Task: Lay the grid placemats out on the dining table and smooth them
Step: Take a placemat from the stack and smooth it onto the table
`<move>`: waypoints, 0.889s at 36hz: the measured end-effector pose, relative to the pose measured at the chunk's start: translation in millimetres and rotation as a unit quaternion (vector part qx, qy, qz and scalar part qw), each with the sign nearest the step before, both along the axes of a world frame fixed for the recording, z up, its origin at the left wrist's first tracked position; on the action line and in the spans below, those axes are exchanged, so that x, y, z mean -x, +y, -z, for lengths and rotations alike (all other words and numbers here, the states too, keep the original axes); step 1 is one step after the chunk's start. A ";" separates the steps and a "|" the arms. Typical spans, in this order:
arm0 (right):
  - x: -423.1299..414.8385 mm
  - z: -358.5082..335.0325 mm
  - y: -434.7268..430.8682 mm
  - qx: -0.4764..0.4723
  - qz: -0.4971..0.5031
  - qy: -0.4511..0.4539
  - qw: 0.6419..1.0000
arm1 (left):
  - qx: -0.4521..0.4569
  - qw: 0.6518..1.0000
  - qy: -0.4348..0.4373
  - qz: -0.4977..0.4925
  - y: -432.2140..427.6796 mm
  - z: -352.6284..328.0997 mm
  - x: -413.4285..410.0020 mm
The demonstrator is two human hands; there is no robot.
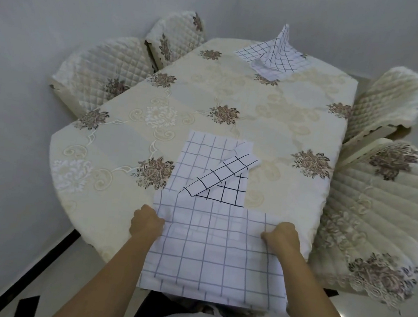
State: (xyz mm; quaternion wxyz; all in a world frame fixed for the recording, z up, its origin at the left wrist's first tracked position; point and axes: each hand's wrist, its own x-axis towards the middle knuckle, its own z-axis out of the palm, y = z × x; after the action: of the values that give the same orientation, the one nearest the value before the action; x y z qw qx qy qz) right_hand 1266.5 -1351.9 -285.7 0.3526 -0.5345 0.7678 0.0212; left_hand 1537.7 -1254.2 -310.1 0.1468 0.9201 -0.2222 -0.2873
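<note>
Creased white grid placemat [210,247]

left hand [146,222] and right hand [282,236] gripping near placemat [209,254], floral tablecloth [269,118]

No legible text or labels.

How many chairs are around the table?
4: near left chair, far left chair, far right chair and near right chair, all beside the table. Another may be hidden below the view.
</note>
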 end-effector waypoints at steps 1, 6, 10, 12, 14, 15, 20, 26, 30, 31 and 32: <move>-0.2 0.7 0.5 -0.001 -0.005 0.000 1.000 | 0.000 1.000 -0.005 0.004 0.8 0.3 0.3; -2.6 4.2 2.8 -0.005 0.000 0.009 1.000 | 0.018 0.999 -0.031 0.010 3.9 2.4 2.2; -7.5 8.2 6.4 0.005 0.001 0.034 0.999 | 0.044 0.998 -0.048 0.010 7.3 2.9 4.6; -8.5 9.0 8.3 0.013 -0.010 0.045 0.999 | 0.051 0.997 -0.053 0.013 8.3 3.7 5.0; -8.0 11.0 9.9 0.020 -0.019 0.047 0.999 | 0.058 0.997 -0.051 0.011 8.7 3.0 5.9; -7.5 11.2 11.1 0.021 -0.021 0.039 0.999 | 0.062 0.997 -0.048 0.007 9.1 2.6 6.6; 1.6 16.4 6.6 0.051 0.000 -0.030 0.998 | 0.129 0.991 0.005 -0.024 11.1 -2.2 4.9; -7.2 -14.4 -3.0 0.123 0.014 -0.147 0.981 | 0.208 0.976 0.041 -0.038 10.5 -26.8 -7.8; -23.4 -39.4 -9.8 0.144 0.031 -0.242 0.959 | 0.265 0.961 0.058 -0.059 7.0 -49.4 -20.3; -27.7 -44.9 -11.7 0.144 0.036 -0.260 0.954 | 0.287 0.953 0.065 -0.069 6.8 -55.7 -24.3; -32.3 -50.6 -13.5 0.144 0.032 -0.277 0.949 | 0.310 0.945 0.074 -0.080 7.0 -62.6 -28.5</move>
State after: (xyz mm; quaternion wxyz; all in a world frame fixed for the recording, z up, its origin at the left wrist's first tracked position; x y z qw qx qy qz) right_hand 1298.8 -1365.3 -235.2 0.4716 -0.5393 0.6514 -0.2497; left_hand 1566.1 -1247.2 -247.5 0.4629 0.8203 -0.2144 -0.2587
